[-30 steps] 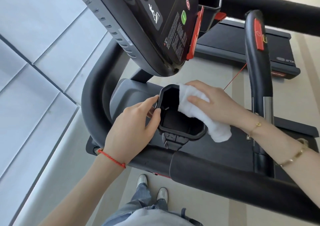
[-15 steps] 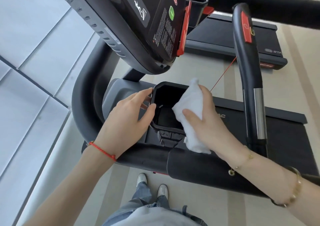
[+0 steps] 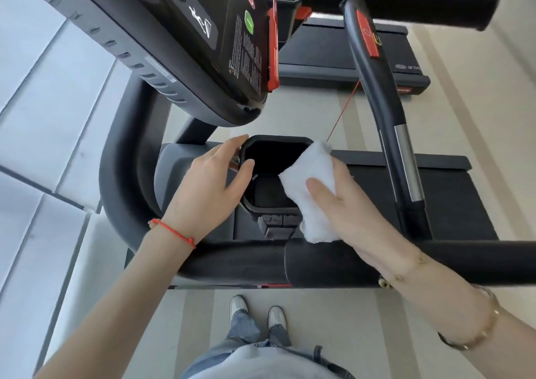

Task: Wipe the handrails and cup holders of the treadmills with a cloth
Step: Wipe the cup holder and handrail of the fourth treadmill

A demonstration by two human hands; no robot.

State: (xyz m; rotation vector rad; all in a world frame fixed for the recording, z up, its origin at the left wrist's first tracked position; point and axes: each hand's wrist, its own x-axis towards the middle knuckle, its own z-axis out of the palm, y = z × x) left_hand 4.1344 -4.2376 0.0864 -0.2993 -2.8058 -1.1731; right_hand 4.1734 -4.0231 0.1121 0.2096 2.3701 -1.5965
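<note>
Right now the right hand [image 3: 345,204] holds a folded white terry cloth [image 3: 311,187], thumb laid across its top and the other fingers hidden behind it, and presses it against the right rim of the black, squarish plastic cup holder [image 3: 272,170], the cloth draping from the holder's far right corner down past its near edge. Opposite it, the left hand [image 3: 208,187] steadies the holder's left rim, its fingers lightly bent, fingertips touching the far left corner and thumb resting on the rim's edge; a thin red string bracelet [image 3: 174,232] circles that wrist, and gold-coloured bracelets [image 3: 475,335] sit on the right forearm. Just near of the holder a small cluster of dark buttons [image 3: 274,222] sits on the grey housing, and nearer still runs the thick black padded front handrail [image 3: 333,262], crossing under both forearms. That rail curves up on the left into a black side handrail [image 3: 119,161]. On the right a slim black upright grip with a silver sensor strip and a red patch [image 3: 388,112] rises toward the far side. Above the holder hangs the black console [image 3: 185,39] with a green and a red button, and a thin red cord [image 3: 343,110] slants down from the upright grip toward the cloth. Below, pale shoes [image 3: 256,312] and blue jeans stand on beige striped flooring.
</note>
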